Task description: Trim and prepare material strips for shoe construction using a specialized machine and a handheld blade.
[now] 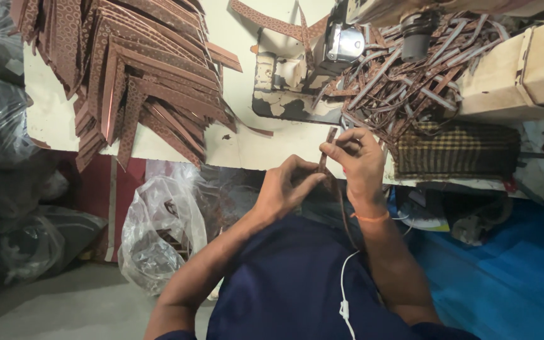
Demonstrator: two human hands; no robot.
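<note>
My left hand (pixel 288 187) and my right hand (pixel 359 165) meet just in front of the table edge, both pinching one narrow brown strip (pixel 327 143) that stands upright between the fingers. The strip's lower end trails down past my right wrist, which wears an orange band. A sewing machine (pixel 341 43) stands on the white table (pixel 240 148) just beyond my hands. To its right lies a tangled heap of thin brown and pale strips (pixel 398 82).
A large fanned stack of patterned brown strap pieces (pixel 140 75) covers the table's left part. A checked cloth (pixel 458 150) lies at the right near a pale box (pixel 524 69). A clear plastic bag (pixel 158 226) sits on the floor below; blue sheeting (pixel 511 277) is at right.
</note>
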